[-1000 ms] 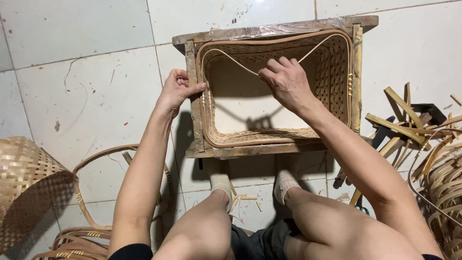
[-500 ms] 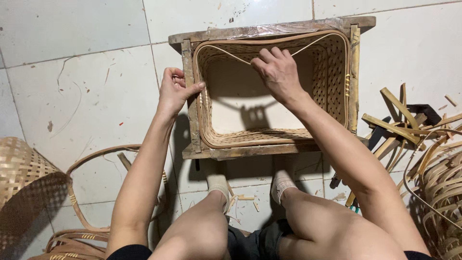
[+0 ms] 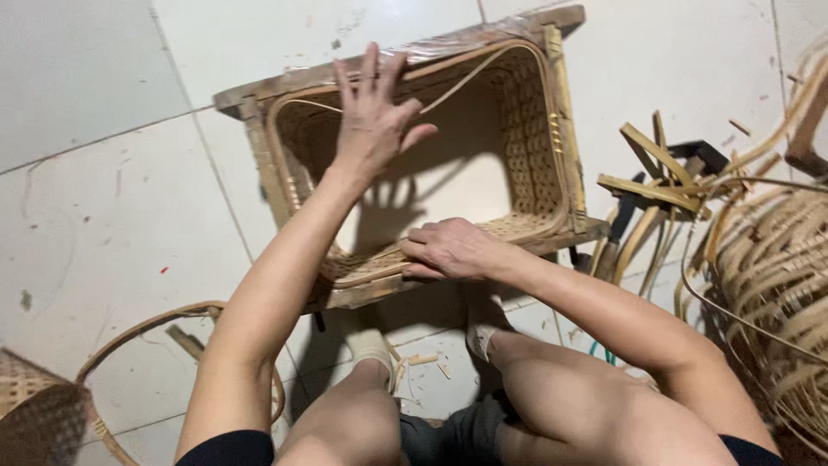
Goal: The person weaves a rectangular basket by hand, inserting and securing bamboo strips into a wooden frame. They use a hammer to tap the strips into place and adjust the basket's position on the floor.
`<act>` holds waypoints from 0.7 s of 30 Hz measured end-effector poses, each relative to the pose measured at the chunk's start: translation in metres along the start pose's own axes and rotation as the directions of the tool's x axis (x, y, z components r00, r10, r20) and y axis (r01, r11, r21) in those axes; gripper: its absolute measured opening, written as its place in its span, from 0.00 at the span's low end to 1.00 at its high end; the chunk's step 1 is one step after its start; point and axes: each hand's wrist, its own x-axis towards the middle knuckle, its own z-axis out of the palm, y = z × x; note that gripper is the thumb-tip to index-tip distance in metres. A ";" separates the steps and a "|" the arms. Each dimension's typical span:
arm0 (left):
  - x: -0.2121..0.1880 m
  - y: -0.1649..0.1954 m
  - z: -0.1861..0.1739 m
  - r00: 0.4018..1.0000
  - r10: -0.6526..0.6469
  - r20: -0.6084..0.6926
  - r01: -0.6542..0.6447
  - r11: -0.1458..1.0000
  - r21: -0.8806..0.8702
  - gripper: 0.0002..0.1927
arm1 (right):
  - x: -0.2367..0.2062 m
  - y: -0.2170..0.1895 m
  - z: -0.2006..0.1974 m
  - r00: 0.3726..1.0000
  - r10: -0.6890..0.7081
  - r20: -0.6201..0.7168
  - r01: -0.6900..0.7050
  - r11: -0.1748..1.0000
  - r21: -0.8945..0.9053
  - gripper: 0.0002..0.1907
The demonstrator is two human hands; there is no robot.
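Left hand (image 3: 373, 121) spread open over the rectangular woven bamboo basket (image 3: 526, 138) in its wooden frame (image 3: 259, 155) on the tiled floor; right hand (image 3: 448, 248) pinching the near rim strip (image 3: 362, 274) — walls woven, rim binding unfinished.

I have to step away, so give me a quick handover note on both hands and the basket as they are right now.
Left hand: open, fingers spread, over the basket's far rim by a loose thin strip.
Right hand: gripping the near rim.
Woven basket: sits inside a wooden frame on the tiled floor.
Done: walls and base woven.
Left: that rim strip looks unsecured.
Spare bamboo strips lie to the right.
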 end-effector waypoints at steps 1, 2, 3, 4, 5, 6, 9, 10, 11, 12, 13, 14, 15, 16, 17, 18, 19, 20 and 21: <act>0.000 0.000 0.003 0.999 -0.007 -0.040 0.007 1.000 0.002 0.30 | -0.002 -0.002 0.003 1.000 -0.012 0.026 0.012 1.000 0.002 0.19; 0.001 -0.001 0.005 0.997 -0.013 -0.082 0.014 1.000 0.009 0.34 | -0.002 -0.001 0.005 0.998 -0.028 0.048 0.028 1.000 0.001 0.19; 0.001 -0.002 0.006 0.991 -0.017 -0.133 0.018 1.000 0.009 0.39 | -0.001 0.000 0.006 0.998 -0.028 0.052 0.027 1.000 0.013 0.19; 0.002 -0.004 0.007 0.983 -0.021 -0.182 0.023 1.000 0.008 0.44 | 0.001 0.001 0.006 0.998 -0.027 0.056 0.026 0.999 0.026 0.18; 0.003 -0.006 0.007 0.973 -0.027 -0.229 0.029 1.000 0.004 0.49 | 0.003 0.001 0.005 0.998 -0.028 0.063 0.025 0.999 0.041 0.18; 0.005 -0.007 0.006 0.979 -0.028 -0.201 0.037 0.998 0.043 0.52 | 0.004 0.002 0.003 0.993 -0.001 0.120 -0.007 0.998 0.065 0.18; 0.010 -0.010 0.001 0.990 0.002 -0.138 0.019 0.988 0.151 0.60 | 0.008 0.001 -0.002 0.977 0.035 0.210 -0.072 0.983 0.168 0.20; 0.012 -0.010 -0.001 0.991 0.027 -0.128 -0.003 0.983 0.182 0.61 | 0.009 0.001 -0.004 0.982 0.019 0.189 -0.063 0.971 0.229 0.21; 0.013 -0.010 -0.004 0.991 0.049 -0.121 -0.022 0.976 0.217 0.61 | 0.010 0.002 -0.005 0.986 0.000 0.167 -0.048 0.957 0.285 0.22; 0.014 -0.010 -0.007 0.989 0.050 -0.136 -0.017 0.972 0.234 0.61 | 0.011 0.002 -0.006 0.980 0.008 0.198 -0.062 0.961 0.269 0.22; 0.015 -0.008 -0.009 0.987 0.055 -0.153 -0.015 0.967 0.254 0.61 | 0.013 0.003 -0.006 0.974 0.017 0.224 -0.075 0.965 0.251 0.22; 0.016 -0.007 -0.012 0.983 0.057 -0.174 -0.008 0.962 0.273 0.60 | 0.014 0.003 -0.006 0.967 0.026 0.254 -0.086 0.970 0.228 0.22; 0.017 -0.006 -0.014 0.981 0.061 -0.186 -0.006 0.958 0.288 0.59 | 0.015 0.005 -0.006 0.972 0.015 0.235 -0.073 0.969 0.236 0.22; 0.016 -0.005 -0.015 0.979 0.065 -0.192 -0.004 0.954 0.300 0.59 | 0.016 0.005 -0.005 0.976 0.005 0.218 -0.061 0.966 0.250 0.23; 0.017 -0.004 -0.016 0.977 0.063 -0.202 0.004 0.950 0.314 0.58 | 0.017 0.006 -0.005 0.979 -0.010 0.203 -0.044 0.965 0.260 0.23; 0.018 -0.004 -0.017 0.978 0.059 -0.200 0.003 0.954 0.299 0.57 | 0.018 0.007 -0.004 0.972 -0.002 0.237 -0.061 0.964 0.259 0.23; 0.018 -0.004 -0.018 0.979 0.058 -0.194 -0.001 0.959 0.283 0.56 | 0.018 0.008 -0.004 0.964 0.007 0.268 -0.079 0.962 0.262 0.24; 0.018 -0.004 -0.018 0.982 0.056 -0.181 -0.006 0.964 0.265 0.56 | 0.018 0.008 -0.004 0.954 0.015 0.299 -0.100 0.958 0.270 0.24; 0.018 -0.004 -0.018 0.981 0.059 -0.182 -0.008 0.963 0.269 0.55 | 0.018 0.009 -0.004 0.964 -0.006 0.264 -0.073 0.955 0.287 0.24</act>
